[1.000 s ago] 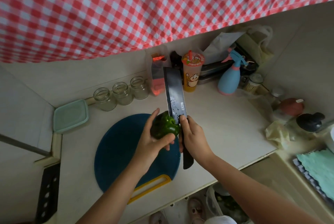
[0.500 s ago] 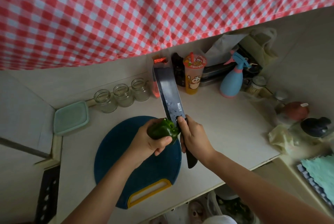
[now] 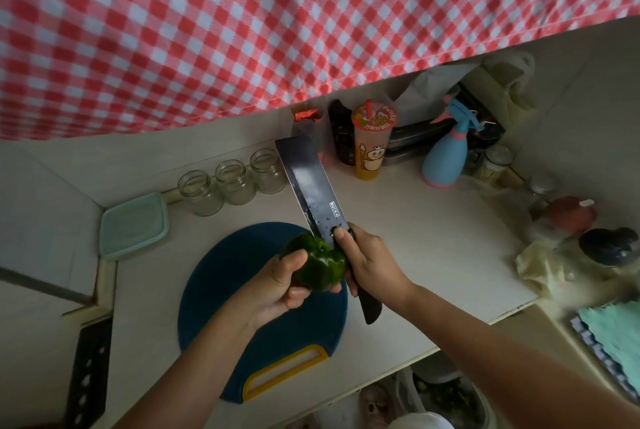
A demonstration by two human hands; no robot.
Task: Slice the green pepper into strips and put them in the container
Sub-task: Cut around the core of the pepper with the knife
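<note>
Green pepper (image 3: 320, 267) whole, gripped by left hand (image 3: 277, 286) over blue cutting board (image 3: 225, 290). Right hand (image 3: 370, 262) clamps cleaver (image 3: 308, 186), blade heel at stem end. Step: first cut, likely coring. Next needs controlled push, grip clear of edge.

Left grip (image 3: 277, 285) holds green pepper (image 3: 318, 266); right grip (image 3: 374, 262) holds cleaver (image 3: 308, 186), seemingly touching it.

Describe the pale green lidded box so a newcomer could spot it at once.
Start at the round blue cutting board on the counter and look up-left to the corner. There, left of three glass jars, lies the pale green box: flat, square, opaque and lidded, where the jars are clear, round and open.
</note>
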